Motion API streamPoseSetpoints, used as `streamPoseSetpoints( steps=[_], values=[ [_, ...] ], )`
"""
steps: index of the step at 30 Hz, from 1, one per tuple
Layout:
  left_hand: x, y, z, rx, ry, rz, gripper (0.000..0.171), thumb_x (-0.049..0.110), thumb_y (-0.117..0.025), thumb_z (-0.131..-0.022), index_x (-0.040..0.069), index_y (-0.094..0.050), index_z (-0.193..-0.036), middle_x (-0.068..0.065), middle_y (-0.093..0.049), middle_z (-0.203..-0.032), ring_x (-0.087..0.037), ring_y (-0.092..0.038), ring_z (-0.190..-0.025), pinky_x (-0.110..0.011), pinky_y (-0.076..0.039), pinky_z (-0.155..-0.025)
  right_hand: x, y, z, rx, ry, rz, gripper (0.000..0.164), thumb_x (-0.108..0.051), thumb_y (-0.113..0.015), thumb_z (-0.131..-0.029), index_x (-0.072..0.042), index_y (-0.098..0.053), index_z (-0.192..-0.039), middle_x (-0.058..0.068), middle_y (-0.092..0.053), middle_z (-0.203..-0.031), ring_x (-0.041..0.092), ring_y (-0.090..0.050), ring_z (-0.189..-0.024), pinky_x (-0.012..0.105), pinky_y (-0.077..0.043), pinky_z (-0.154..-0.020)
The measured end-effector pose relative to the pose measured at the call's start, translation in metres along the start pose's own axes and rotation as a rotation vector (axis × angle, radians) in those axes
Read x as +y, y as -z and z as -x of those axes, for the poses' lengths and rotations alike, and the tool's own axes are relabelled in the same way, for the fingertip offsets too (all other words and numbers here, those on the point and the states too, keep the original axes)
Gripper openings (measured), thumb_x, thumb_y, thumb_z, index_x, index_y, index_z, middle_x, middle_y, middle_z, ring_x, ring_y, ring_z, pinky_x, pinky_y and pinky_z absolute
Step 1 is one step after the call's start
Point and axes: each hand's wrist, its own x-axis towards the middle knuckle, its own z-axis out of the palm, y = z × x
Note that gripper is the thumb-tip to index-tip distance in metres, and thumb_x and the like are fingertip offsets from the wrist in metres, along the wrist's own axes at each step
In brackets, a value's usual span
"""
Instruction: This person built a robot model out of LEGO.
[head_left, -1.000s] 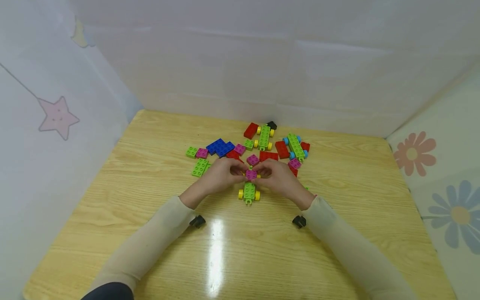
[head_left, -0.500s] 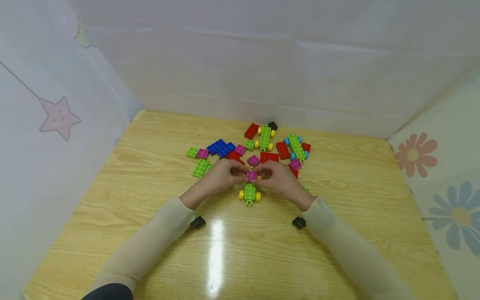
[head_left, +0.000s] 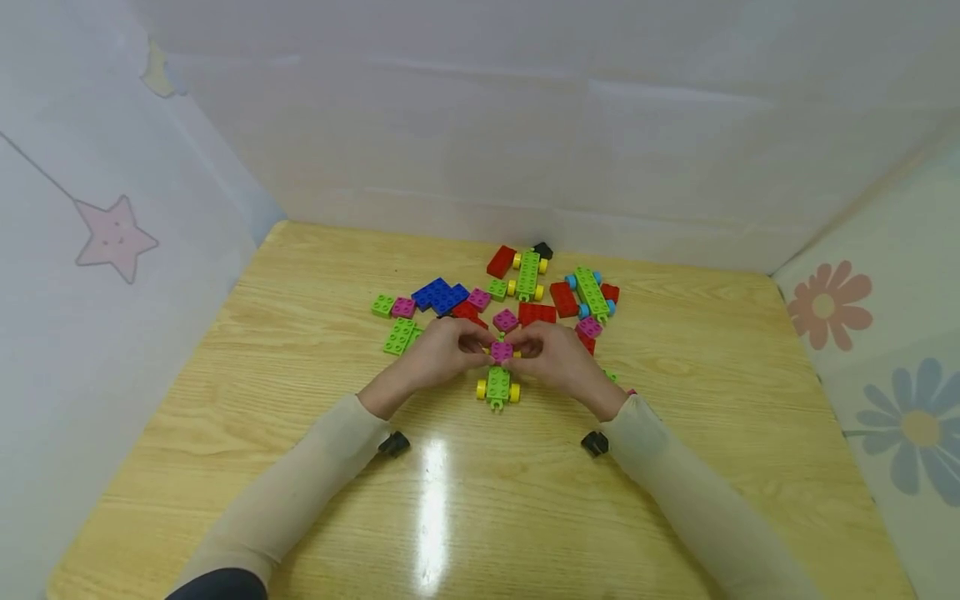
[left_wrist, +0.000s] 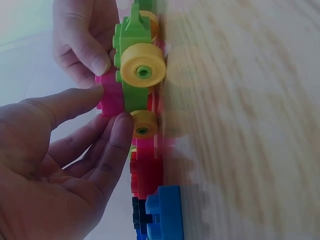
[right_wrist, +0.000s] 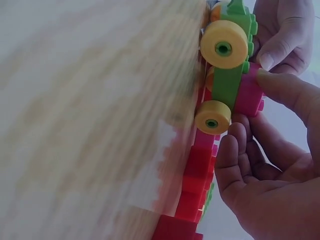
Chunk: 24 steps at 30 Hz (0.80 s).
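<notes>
At left, two lime bricks [head_left: 399, 335] lie on the table [head_left: 495, 508], near the left hand [head_left: 442, 352], which pinches one side of a pink brick [head_left: 502, 352]. At centre, that brick sits on the far half of a green base [head_left: 498, 383] with yellow wheels [left_wrist: 144, 62]; whether its studs are fully locked, I cannot tell. The right hand [head_left: 558, 358] pinches the opposite side. Good seating probably calls for squared edges, even pressure straight down from both thumbs, and fingertips clear of the wheels, lest the base roll. Farther right stands a blue-wheeled base [head_left: 592, 292].
</notes>
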Motion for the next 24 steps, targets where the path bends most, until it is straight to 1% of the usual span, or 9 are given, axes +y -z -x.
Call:
streamPoseSetpoints(
  steps=[6, 9, 13, 16, 19, 24],
  values=[
    [0.002, 0.002, 0.001, -0.029, 0.001, 0.002, 0.031, 0.015, -0.085, -0.101, 0.007, -0.081, -0.13, -0.007, -0.083, -0.118, -0.017, -0.076, -0.102, -0.034, -0.066, -0.092, -0.003, 0.001, -0.001, -0.02, -0.004, 0.033, 0.033, -0.032, -0.088, -0.099, -0.017, -0.084, -0.128, 0.0, -0.08, -0.116, 0.02, -0.069, -0.099, 0.036, -0.062, -0.09],
    [0.003, 0.003, 0.002, -0.032, -0.013, -0.008, 0.031, 0.015, -0.085, -0.101, 0.007, -0.081, -0.131, -0.007, -0.082, -0.117, -0.018, -0.076, -0.102, -0.035, -0.067, -0.092, -0.005, 0.002, -0.001, -0.023, -0.014, 0.036, 0.033, -0.032, -0.088, -0.099, -0.017, -0.084, -0.128, 0.0, -0.08, -0.116, 0.021, -0.069, -0.1, 0.037, -0.063, -0.091],
    [-0.001, 0.004, 0.003, -0.032, -0.03, -0.009, 0.033, 0.016, -0.085, -0.101, 0.006, -0.08, -0.132, -0.007, -0.082, -0.118, -0.018, -0.077, -0.103, -0.036, -0.067, -0.094, -0.009, 0.0, -0.003, -0.032, -0.024, 0.025, 0.034, -0.031, -0.088, -0.099, -0.016, -0.083, -0.129, 0.001, -0.08, -0.117, 0.021, -0.07, -0.102, 0.037, -0.063, -0.093],
    [-0.005, 0.007, 0.005, -0.03, -0.037, 0.0, 0.033, 0.014, -0.085, -0.101, 0.005, -0.08, -0.133, -0.009, -0.082, -0.12, -0.019, -0.077, -0.104, -0.037, -0.067, -0.095, -0.013, -0.002, -0.004, -0.032, -0.019, 0.019, 0.033, -0.031, -0.088, -0.099, -0.016, -0.083, -0.128, 0.001, -0.08, -0.115, 0.021, -0.069, -0.101, 0.036, -0.063, -0.091],
    [-0.007, 0.009, 0.007, -0.023, -0.034, 0.004, 0.033, 0.013, -0.085, -0.101, 0.005, -0.08, -0.132, -0.009, -0.082, -0.119, -0.02, -0.078, -0.105, -0.038, -0.068, -0.095, -0.015, -0.004, -0.007, -0.029, -0.008, 0.015, 0.033, -0.031, -0.088, -0.099, -0.015, -0.083, -0.127, 0.001, -0.08, -0.113, 0.02, -0.069, -0.099, 0.035, -0.062, -0.089],
    [-0.007, 0.013, 0.01, -0.02, -0.009, -0.003, 0.032, 0.015, -0.085, -0.101, 0.006, -0.08, -0.132, -0.007, -0.082, -0.117, -0.019, -0.077, -0.104, -0.038, -0.067, -0.095, -0.016, -0.005, -0.01, -0.042, -0.001, 0.012, 0.034, -0.03, -0.089, -0.099, -0.013, -0.083, -0.128, 0.002, -0.079, -0.11, 0.02, -0.069, -0.096, 0.033, -0.061, -0.087]
  ],
)
